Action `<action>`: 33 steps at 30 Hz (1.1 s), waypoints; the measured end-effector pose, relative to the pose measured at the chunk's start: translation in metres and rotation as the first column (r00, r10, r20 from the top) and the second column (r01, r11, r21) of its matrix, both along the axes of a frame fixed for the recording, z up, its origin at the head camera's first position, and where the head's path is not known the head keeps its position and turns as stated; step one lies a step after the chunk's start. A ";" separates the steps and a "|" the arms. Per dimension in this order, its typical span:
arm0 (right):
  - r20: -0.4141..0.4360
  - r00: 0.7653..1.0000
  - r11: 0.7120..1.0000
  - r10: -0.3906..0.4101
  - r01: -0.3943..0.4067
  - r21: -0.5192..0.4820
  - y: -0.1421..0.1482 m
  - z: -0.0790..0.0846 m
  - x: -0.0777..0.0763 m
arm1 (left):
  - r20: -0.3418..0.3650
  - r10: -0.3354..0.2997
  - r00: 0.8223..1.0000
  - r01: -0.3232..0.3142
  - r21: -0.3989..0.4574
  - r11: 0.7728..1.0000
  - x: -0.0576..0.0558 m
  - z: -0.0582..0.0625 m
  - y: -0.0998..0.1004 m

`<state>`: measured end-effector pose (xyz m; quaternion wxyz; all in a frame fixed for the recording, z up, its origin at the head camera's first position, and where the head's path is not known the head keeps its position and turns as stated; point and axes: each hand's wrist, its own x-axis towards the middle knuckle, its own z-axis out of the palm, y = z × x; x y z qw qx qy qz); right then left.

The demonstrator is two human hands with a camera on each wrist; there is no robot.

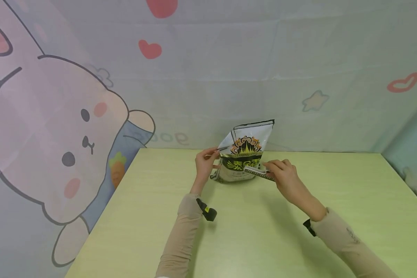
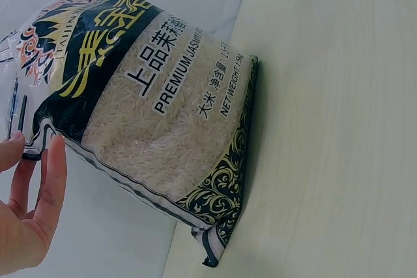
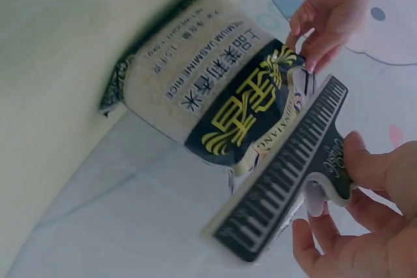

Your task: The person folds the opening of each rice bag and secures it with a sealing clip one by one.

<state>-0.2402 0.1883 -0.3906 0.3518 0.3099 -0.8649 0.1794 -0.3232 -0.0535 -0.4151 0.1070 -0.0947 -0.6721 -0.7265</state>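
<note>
One pale green worktop fills the head view, backed by a cartoon rabbit cloth. A rice bag stands upright near the worktop's far edge, its long axis vertical and its print facing the person. The left hand pinches the bag's left top edge; the right hand grips a long sealing clip lying across the bag's right side. Bare worktop lies all round the bag.

In the left wrist view, fingers touch the bag's upper corner.

In the right wrist view, the right hand clasps the ridged clip just beside the bag's folded top.
</note>
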 end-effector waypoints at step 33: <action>-0.042 0.999 1.000 0.020 -0.020 -0.008 -0.012 0.054 -0.022 | 0.011 0.026 1.000 -0.025 -0.015 1.000 0.000 0.001 0.002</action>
